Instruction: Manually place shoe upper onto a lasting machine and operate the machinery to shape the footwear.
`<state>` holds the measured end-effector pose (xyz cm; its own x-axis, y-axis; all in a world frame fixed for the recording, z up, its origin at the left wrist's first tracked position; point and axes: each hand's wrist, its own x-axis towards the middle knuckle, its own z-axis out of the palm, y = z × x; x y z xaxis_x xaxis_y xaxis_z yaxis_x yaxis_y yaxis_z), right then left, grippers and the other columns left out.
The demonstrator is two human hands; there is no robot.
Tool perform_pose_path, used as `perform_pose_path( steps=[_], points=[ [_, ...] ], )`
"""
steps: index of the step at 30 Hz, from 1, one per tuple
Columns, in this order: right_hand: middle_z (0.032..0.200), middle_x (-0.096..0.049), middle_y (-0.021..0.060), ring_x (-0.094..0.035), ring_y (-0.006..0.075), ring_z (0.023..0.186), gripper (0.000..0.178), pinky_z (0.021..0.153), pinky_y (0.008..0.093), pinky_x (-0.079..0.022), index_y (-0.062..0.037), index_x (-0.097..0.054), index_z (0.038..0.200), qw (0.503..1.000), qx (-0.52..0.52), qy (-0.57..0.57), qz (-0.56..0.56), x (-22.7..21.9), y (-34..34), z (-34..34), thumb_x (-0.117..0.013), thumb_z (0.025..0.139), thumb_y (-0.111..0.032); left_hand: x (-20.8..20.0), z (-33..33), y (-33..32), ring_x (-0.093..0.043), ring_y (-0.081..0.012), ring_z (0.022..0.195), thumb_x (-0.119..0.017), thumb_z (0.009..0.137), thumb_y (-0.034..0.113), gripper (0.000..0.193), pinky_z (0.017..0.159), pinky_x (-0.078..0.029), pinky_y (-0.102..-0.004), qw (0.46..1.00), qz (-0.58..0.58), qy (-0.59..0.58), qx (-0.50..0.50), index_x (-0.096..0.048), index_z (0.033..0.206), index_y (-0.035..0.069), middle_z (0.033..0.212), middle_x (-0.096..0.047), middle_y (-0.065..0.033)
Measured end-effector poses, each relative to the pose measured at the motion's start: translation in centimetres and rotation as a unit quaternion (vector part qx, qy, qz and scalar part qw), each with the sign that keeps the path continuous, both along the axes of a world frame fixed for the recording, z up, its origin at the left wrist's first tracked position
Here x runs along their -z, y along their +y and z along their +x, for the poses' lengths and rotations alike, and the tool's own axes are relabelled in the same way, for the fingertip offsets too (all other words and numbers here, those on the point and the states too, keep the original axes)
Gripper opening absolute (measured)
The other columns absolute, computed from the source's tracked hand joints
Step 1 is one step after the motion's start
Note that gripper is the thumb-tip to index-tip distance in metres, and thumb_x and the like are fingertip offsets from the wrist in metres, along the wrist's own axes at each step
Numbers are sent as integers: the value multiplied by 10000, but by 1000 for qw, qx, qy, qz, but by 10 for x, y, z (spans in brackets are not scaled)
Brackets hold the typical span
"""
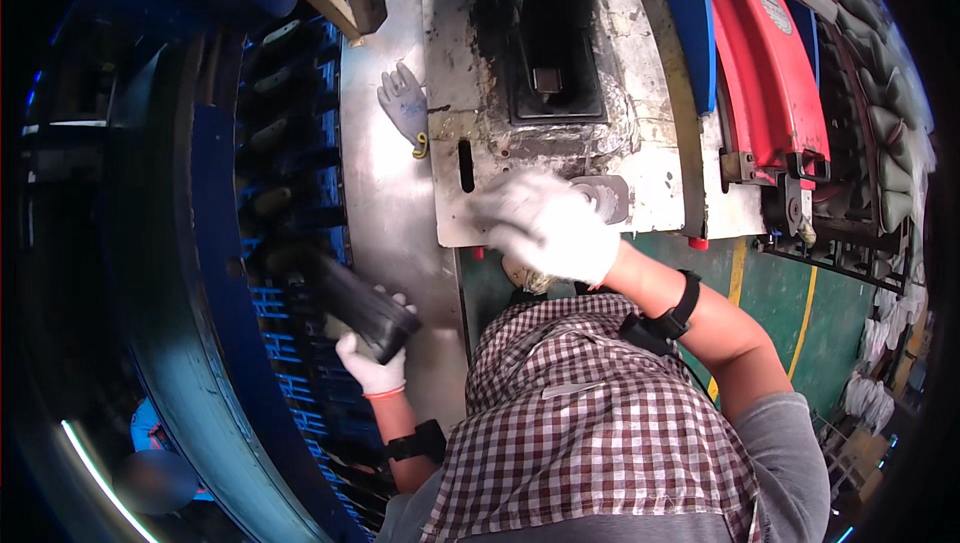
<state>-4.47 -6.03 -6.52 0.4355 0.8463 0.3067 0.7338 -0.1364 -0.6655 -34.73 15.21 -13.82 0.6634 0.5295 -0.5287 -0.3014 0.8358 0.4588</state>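
In a white glove, my left hand [376, 367] grips a long black shoe-shaped piece [368, 313] with a blocky near end. Its far end is blurred over the rack at the left. My right hand [550, 228], also white-gloved, is above the near edge of a worn metal worktop [655, 178]. Motion smears its fingers, so whether it holds anything is unclear. Just beyond that hand lies a grey rounded pad [610, 198], partly covered by the glove.
A blackened recessed plate [558, 103] occupies the worktop's far part. A grey glove [404, 108] lies on the metal ledge [385, 203]. Blue racks [275, 358] with dark items run along my left. At the right stands a red machine cover [765, 73]. Another person [150, 428] is at lower left.
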Motion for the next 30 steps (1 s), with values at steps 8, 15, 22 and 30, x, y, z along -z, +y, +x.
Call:
perform_pose_path(
  steps=[8,15,22,30],
  points=[
    [1618,-426,190,-381,277,1500,841,1235,385,-299,-25,-259,1653,861,76,489,113,-9,20,-4,-692,953,-198,-69,180,-32,-475,-295,1454,-529,1015,339,695,1235,-345,-433,969,168,10,183,-346,1607,23,1588,-475,-149],
    [1457,-484,343,-505,471,1374,918,1164,449,-420,-155,-445,1595,915,372,151,-23,7,21,122,-756,795,-483,-176,242,-33,-396,-343,1512,-620,992,224,774,1272,-245,-471,712,699,-13,-66,-252,1620,-40,1587,-431,-257],
    [1286,-559,285,-620,456,1198,864,989,513,-548,-262,-477,1574,892,376,15,-252,-1,43,140,-732,808,-569,-272,301,-18,-411,-310,1503,-741,981,203,732,1262,-256,-459,481,872,-72,-52,-378,1557,-65,1559,-491,-202],
    [1332,-551,299,-593,461,1252,878,1032,505,-524,-213,-438,1594,884,363,27,-292,8,37,138,-683,860,-628,-344,421,-22,-622,-405,1204,-549,1003,325,465,1039,-507,-447,192,980,-61,1,-605,1331,-1,1306,-636,-254]
  ],
)
